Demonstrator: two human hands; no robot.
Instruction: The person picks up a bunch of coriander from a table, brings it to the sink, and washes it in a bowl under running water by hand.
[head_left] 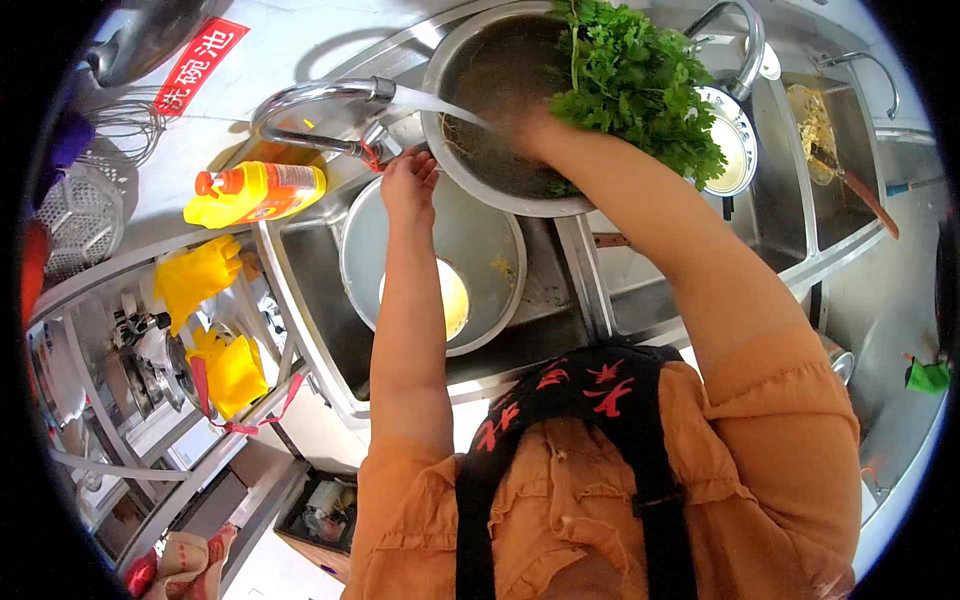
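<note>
Overhanging the bowl (508, 203), herbs (635, 95) lie beside the right hand (535, 132), grip unclear. Separate, the left hand (410, 188), fingers loosely parted, hangs beside the bowl.

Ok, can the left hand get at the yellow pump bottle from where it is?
Probably yes: the left hand looks empty, by the tap, and the yellow pump bottle is off to its left. Nothing seems to block the way between them in this view.

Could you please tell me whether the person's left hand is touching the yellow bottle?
Apart: the head view shows a plain gap between the left hand and the near end of the yellow bottle.
</note>
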